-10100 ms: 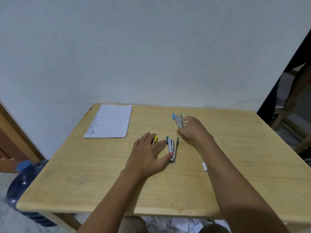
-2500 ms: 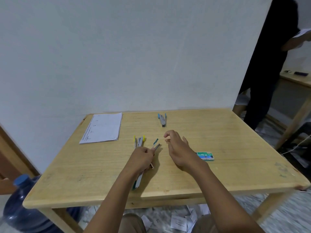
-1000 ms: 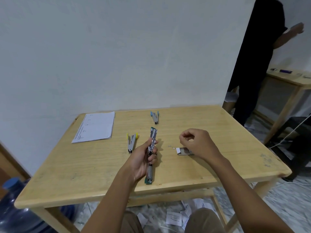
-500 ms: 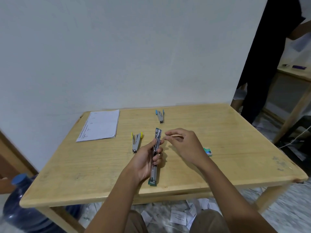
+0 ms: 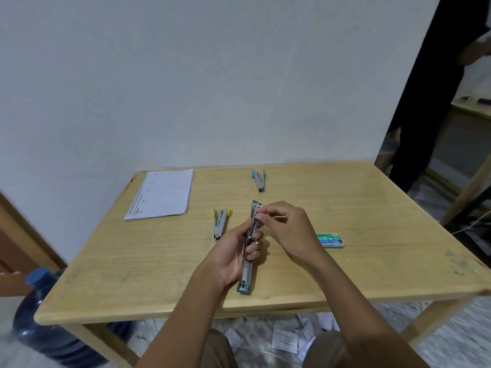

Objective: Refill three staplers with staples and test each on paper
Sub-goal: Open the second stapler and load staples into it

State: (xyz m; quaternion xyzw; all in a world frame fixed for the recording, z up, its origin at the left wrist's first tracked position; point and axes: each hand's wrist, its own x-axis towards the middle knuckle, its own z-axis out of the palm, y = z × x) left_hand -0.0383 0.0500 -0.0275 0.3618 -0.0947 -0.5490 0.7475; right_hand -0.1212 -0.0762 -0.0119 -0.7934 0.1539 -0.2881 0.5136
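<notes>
My left hand (image 5: 233, 251) grips a green stapler (image 5: 249, 272) that is swung fully open, its metal channel facing up above the wooden table (image 5: 372, 261). My right hand (image 5: 289, 229) pinches a thin strip of staples (image 5: 276, 215) against the far end of that channel. A yellow stapler (image 5: 220, 223) lies partly open just left of my hands. A blue stapler (image 5: 259, 179) lies farther back, also partly open. A stack of printed paper (image 5: 162, 193) sits at the far left corner.
A green staple box (image 5: 330, 240) lies on the table right of my right hand. A person in dark clothes (image 5: 435, 88) stands at the right beside another wooden table (image 5: 473, 107). A blue water jug (image 5: 45, 328) stands by the left table leg. Paper scraps litter the floor.
My right hand came back from the staple box with a strip of staples and brought it onto the open green stapler. My left hand keeps holding the stapler.
</notes>
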